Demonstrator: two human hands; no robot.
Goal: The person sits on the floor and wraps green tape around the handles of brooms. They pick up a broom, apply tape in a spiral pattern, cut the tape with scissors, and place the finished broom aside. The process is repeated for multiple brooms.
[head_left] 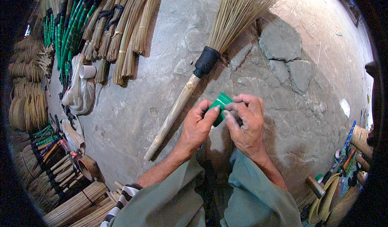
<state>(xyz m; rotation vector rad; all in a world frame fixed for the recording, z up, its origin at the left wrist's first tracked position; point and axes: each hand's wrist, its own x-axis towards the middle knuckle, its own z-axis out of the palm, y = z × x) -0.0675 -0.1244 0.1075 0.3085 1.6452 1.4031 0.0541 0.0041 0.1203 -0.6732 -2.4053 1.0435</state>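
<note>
A small glossy green sheet, seemingly plastic, is pinched between both hands above my knees. My left hand grips its left edge with thumb and fingers. From the other side, my right hand holds the right edge between thumb and fingertips. Just beyond my hands a broom lies slantwise on the floor. Its pale wooden handle points down to the left, a black wrapping binds the neck, and its straw bristles fan out toward the top.
Loose straw bundles and green-banded brooms lie at the upper left. A white cup rests by a plastic bag. Cracked concrete shows at the upper right. A hammer-like tool is at the lower right.
</note>
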